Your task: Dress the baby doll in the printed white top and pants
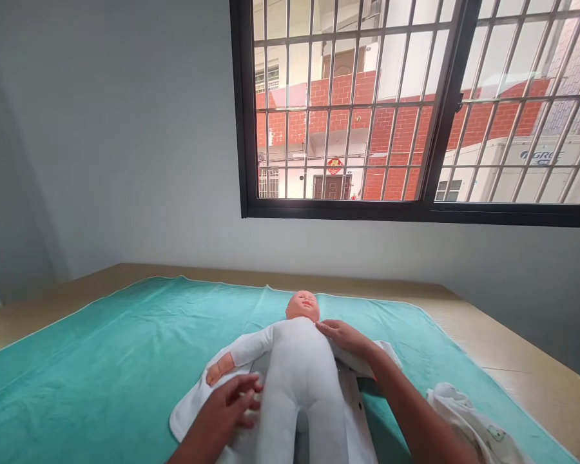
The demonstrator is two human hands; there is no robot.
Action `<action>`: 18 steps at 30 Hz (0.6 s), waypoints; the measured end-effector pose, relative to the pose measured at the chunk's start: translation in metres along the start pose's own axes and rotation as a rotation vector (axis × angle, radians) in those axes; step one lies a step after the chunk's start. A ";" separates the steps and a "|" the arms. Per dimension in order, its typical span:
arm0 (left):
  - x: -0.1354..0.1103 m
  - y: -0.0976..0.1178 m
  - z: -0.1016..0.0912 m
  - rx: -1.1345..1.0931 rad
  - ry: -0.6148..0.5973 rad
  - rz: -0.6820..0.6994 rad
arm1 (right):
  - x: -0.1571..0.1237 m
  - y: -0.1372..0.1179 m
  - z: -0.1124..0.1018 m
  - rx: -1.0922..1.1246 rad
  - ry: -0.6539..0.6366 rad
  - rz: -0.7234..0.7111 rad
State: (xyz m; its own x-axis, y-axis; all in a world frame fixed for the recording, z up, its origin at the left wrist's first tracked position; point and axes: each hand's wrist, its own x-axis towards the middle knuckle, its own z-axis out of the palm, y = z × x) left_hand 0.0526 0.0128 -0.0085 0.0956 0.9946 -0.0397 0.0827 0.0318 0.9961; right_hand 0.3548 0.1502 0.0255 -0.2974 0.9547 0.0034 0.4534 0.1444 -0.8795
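A baby doll [302,367] with a white cloth body lies on its back, head away from me. Spread beneath it is a white baby garment [186,412] with small dark snaps on its right edge. My right hand [345,336] rests on the doll's shoulder beside the neck, fingers stretched out, its thumb hidden. Close to the doll's hip, my left hand [234,406] hovers over the garment with fingers apart and slightly bent, a little blurred. Just above that hand lies the doll's bare hand [220,368]. My right forearm covers part of the doll's other arm.
A teal blanket [101,361] covers much of the wooden table [522,361]. At the right lies a crumpled white printed cloth [473,419]. Behind the table stand a grey wall [125,142] and a black-framed window [328,210] with metal bars.
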 end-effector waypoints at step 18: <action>0.075 -0.037 -0.070 0.583 0.290 0.401 | 0.014 -0.105 0.161 -1.077 -0.210 -0.601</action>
State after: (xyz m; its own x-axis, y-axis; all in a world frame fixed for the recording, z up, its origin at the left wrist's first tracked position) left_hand -0.0126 0.0928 -0.0432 -0.0289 0.9078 0.4184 0.6148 -0.3139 0.7235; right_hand 0.1677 0.1070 0.0415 -0.7787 0.6185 0.1056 0.6263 0.7764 0.0708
